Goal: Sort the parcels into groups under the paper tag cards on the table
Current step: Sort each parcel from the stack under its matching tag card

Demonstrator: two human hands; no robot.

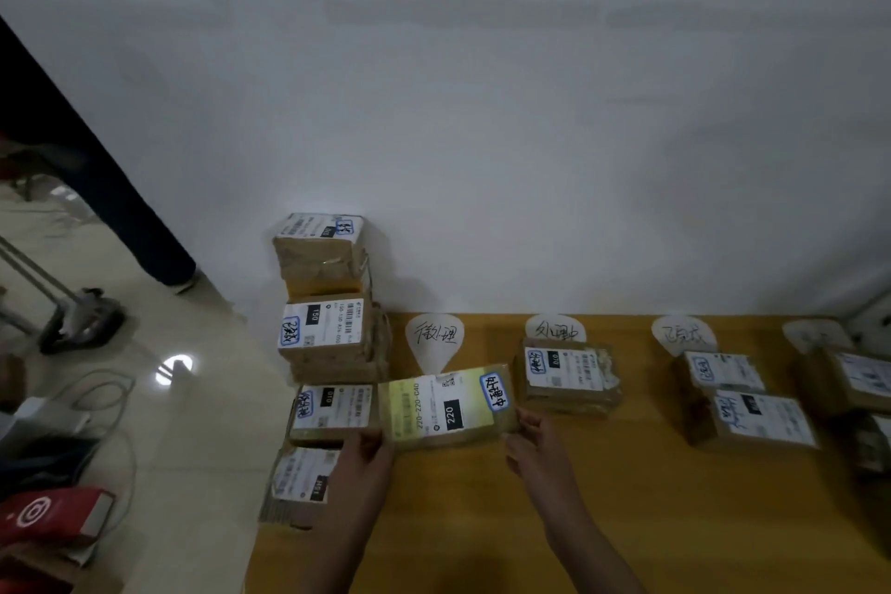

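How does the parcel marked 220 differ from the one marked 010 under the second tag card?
The 220 parcel is held at its ends by the left hand and right hand; the 010 parcel lies untouched. The 220 parcel sits at the tip of the first tag card; the 010 parcel overlaps the second tag card. Both are brown with white labels.

Beyond the table's (482, 521) left edge, grey cables (113, 393) (loosely looped) and a red object (53, 514) lie on the glossy floor (207, 449).
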